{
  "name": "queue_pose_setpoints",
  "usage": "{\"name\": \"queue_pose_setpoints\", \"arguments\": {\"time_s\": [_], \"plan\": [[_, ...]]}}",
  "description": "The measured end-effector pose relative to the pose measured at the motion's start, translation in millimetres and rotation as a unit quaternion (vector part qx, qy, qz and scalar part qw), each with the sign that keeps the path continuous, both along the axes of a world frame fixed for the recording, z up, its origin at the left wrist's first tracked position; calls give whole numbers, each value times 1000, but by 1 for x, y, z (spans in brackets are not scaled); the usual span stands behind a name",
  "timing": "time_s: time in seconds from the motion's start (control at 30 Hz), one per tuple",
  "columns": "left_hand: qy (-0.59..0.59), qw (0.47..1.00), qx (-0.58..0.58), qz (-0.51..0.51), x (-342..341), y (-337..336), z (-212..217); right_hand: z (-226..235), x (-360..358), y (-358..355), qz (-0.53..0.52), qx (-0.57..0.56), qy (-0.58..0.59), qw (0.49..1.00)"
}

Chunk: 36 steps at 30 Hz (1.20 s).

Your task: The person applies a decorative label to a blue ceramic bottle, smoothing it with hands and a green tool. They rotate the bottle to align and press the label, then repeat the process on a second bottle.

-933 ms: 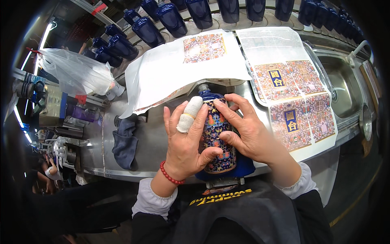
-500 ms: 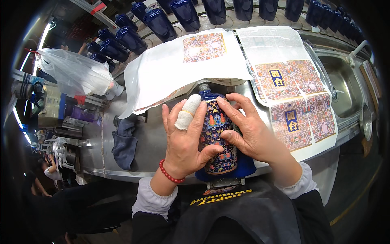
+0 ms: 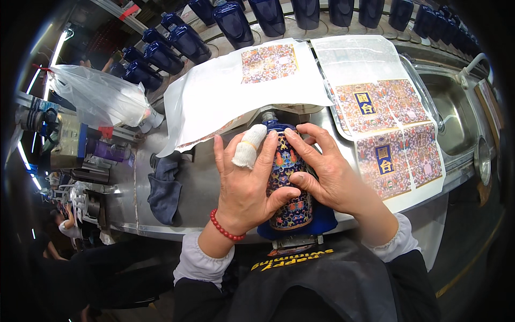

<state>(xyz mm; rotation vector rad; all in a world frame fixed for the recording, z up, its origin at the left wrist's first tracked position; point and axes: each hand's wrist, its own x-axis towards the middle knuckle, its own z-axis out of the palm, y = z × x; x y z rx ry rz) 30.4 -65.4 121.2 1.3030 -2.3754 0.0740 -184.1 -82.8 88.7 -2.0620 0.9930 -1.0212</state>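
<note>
On the steel worktable (image 3: 182, 188) in front of us, biggest item is the white backing sheet (image 3: 214, 102) with one patterned label on it, then a second sheet (image 3: 375, 123) at right carrying several colourful labels, partly over a sink tray (image 3: 456, 118). Row of dark blue bottles (image 3: 236, 21) runs along the far edge. Clear plastic bag (image 3: 102, 96) at far left, dark blue cloth (image 3: 163, 188) lying left of our hands. Centre, near table edge: blue bottle (image 3: 289, 177) lying on its side, neck away from us, patterned label wrapped on it. Our left hand (image 3: 247, 182) is pressed flat over its left side, bandaged finger (image 3: 248, 146) up top, thumb curled onto the label. Our right hand (image 3: 327, 172) clasps the right side, fingers spread over the label. Red bead bracelet (image 3: 225, 229) on left wrist.
</note>
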Motion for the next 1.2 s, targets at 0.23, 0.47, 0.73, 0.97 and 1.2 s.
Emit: {"name": "queue_pose_setpoints", "arguments": {"time_s": [0.23,0.47,0.73,0.97,1.2], "plan": [[8,1000,6,-2,3,2,-4,-1,-2,2,-2,-3,5,1000],[-3,1000,19,-8,2,11,-9,-6,-5,7,10,27,9,1000],[-26,999,42,-9,-2,22,-7,-11,-6,11,21,18,-17,999],[-5,999,29,-17,0,37,-14,-16,-12,19,29,28,-15,999],[-21,996,15,-83,-3,69,-19,-24,-15,26,37,-4,-31,999]]}}
